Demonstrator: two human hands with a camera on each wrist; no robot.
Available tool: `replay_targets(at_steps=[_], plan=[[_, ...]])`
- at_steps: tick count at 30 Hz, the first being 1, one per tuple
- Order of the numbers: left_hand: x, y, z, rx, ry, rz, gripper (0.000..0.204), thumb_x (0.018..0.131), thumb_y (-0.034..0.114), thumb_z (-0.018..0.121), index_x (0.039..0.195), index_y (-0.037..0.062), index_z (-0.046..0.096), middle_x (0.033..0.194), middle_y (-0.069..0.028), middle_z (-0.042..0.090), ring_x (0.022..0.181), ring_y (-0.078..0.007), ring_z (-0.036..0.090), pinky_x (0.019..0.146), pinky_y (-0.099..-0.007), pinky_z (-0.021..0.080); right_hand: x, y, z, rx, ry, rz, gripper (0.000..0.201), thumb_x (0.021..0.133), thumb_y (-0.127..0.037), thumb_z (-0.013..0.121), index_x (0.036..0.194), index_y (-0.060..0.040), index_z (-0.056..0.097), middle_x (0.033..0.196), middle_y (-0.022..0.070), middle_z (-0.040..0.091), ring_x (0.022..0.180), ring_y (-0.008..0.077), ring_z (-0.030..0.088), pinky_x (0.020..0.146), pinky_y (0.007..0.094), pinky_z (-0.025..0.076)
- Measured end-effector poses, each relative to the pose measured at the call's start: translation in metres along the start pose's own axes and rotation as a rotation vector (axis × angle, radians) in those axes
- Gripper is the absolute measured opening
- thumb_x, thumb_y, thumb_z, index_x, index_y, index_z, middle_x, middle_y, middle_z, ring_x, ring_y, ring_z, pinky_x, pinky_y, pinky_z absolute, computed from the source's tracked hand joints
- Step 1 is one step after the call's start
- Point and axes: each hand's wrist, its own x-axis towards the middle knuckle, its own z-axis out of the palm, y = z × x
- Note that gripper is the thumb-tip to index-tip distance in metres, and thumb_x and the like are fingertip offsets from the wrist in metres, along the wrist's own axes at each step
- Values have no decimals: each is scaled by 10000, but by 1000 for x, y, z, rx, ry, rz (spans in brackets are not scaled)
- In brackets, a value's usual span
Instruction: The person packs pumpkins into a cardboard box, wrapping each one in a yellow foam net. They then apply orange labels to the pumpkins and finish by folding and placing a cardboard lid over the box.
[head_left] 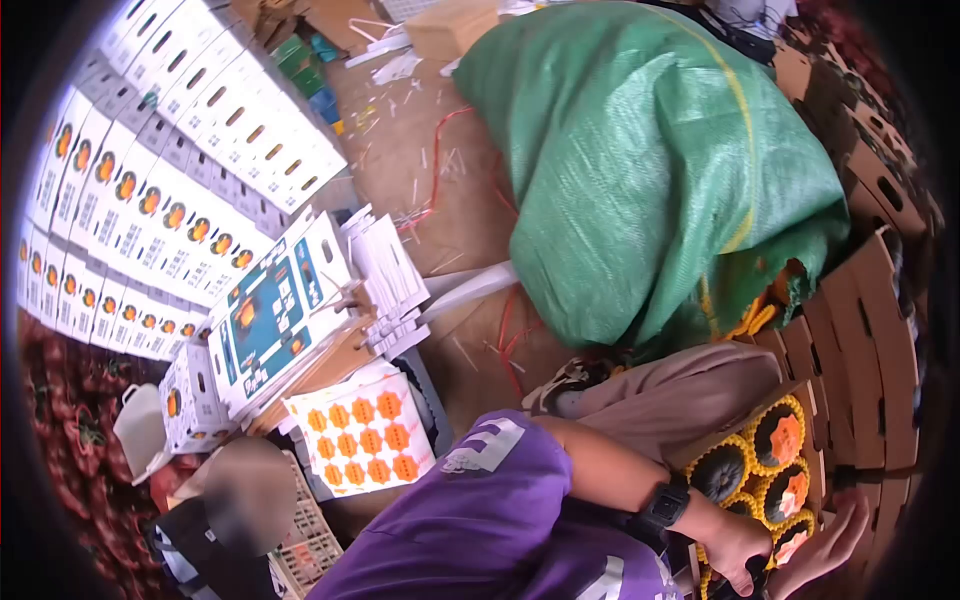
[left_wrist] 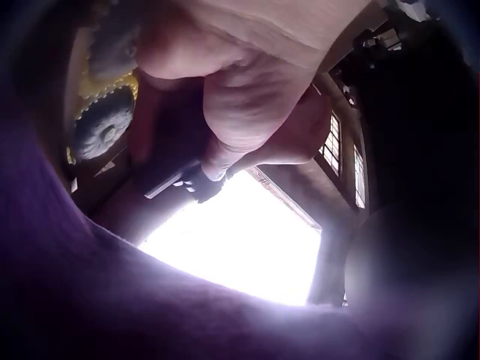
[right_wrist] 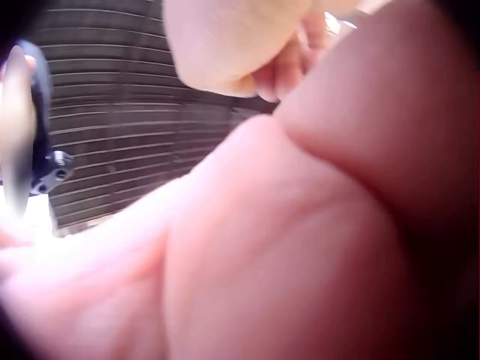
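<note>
At the lower right of the head view, a cardboard box (head_left: 800,400) holds dark round fruits (head_left: 720,472) in yellow foam nets, some with orange stickers (head_left: 787,435). My left hand (head_left: 738,552), a black watch (head_left: 665,505) on its wrist, grips a small black tool (head_left: 757,577) beside the box. The left wrist view shows that left hand (left_wrist: 247,105) curled round the black tool (left_wrist: 196,180), with a netted fruit (left_wrist: 105,127) next to it. My right hand (head_left: 828,540) lies with fingers stretched out by the nearest fruits. In the right wrist view, my right hand (right_wrist: 300,247) fills the frame as a palm.
A big green sack (head_left: 650,170) lies ahead. Flat brown cartons (head_left: 870,330) stand stacked on the right. Printed white boxes (head_left: 150,200) line the left, with a sheet of orange stickers (head_left: 365,440) and a person's blurred head (head_left: 245,495) nearby. Scraps litter the brown floor (head_left: 440,200).
</note>
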Motion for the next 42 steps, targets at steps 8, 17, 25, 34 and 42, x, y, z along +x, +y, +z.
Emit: replay_targets(at_steps=[8,17,25,34,42], plan=[[-357,9,-157,136,1632,-495,225,878,193,652,885,-32,636,758,-79,669,651,-127,617,579,-271,495,-7,-49,-27,-360,-194,-220,150,921,-64,589,928,73,651,840,134,676,730,214,642,669,326,538],[-543,-107,37,667,1391,-1896,775,694,512,759,1221,5,499,1183,-227,537,1108,-401,519,893,-451,464,-18,-46,7,-362,-401,-205,132,917,-50,604,956,63,660,885,131,683,743,196,648,667,306,545],[-500,-134,28,795,1092,-2069,860,728,562,706,1207,-116,483,1211,-310,533,1179,-426,498,961,-469,428,-19,-43,1,-317,-409,-222,139,919,-62,609,953,55,675,813,118,695,699,182,668,618,274,548],[-515,-120,22,741,1069,-1833,343,898,309,543,889,-13,661,886,-212,674,879,-387,646,777,-446,521,-25,-35,-18,-340,-398,-219,154,935,-70,589,945,67,659,827,110,684,683,182,639,607,278,525],[-506,-93,-4,661,1035,-1941,436,954,378,405,941,28,665,1008,-203,665,960,-371,634,828,-458,504,-51,-39,-24,-289,-436,-229,148,929,-65,585,925,70,646,831,135,671,714,213,652,628,307,533]])
